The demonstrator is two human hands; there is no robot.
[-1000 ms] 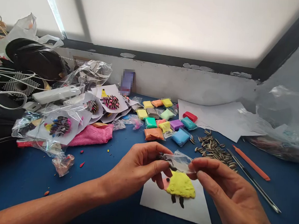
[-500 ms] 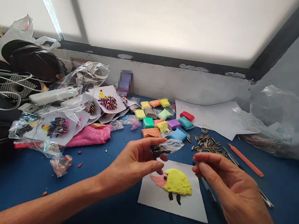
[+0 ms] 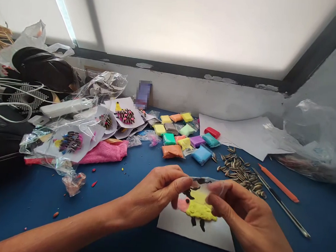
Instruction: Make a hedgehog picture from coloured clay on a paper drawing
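My left hand [image 3: 154, 196] pinches a clear plastic packet with black clay [image 3: 192, 191] inside, held above the picture. My right hand [image 3: 242, 212], somewhat blurred, has its thumb and fingers closed at the packet's other end. Beneath both hands lies a white paper card [image 3: 172, 226]. On it is a flat clay hedgehog [image 3: 200, 211] with a yellow body, a pink snout, a black eye and two black legs. The packet and fingers hide part of its head and back.
Several wrapped clay blocks [image 3: 173, 151] lie behind my hands. To the right are striped sunflower seeds [image 3: 239, 171], a metal-tipped tool [image 3: 283, 205] and an orange stick [image 3: 279, 183]. Finished hedgehog cards [image 3: 69, 144] and a pink cloth [image 3: 105, 152] sit at left.
My right hand has moved left to the packet and closed on its free end. The packet has come lower and slightly right, now over the hedgehog. The view has shifted a little.
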